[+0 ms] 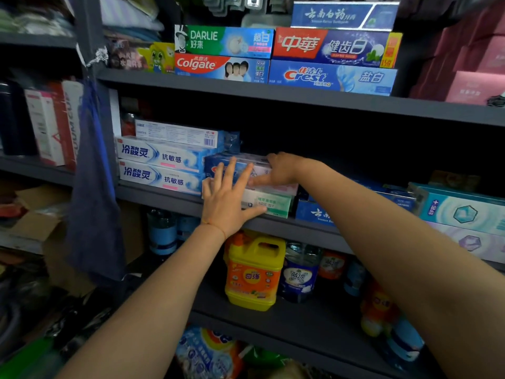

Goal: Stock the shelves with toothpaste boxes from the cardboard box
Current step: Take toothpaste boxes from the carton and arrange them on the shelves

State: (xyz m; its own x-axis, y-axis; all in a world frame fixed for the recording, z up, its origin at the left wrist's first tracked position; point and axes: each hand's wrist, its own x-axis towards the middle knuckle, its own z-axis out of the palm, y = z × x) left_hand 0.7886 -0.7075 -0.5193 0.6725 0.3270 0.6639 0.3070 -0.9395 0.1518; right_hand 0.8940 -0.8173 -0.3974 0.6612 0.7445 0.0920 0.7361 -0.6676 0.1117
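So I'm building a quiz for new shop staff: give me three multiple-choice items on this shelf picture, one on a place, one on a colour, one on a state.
1. Where is the Colgate box?
A. under the Darlie box
B. on the bottom shelf
C. in a hand

2. What colour is the jug below the hands?
A. black
B. yellow
C. purple

3. How is the left hand?
A. clenched, empty
B. hanging at the side
C. fingers spread flat on the stacked boxes

Answers: 1 A, it lies directly beneath the Darlie box. 2 B, its body and handle are yellow. 3 C, straight fingers press the stacked boxes on the middle shelf.
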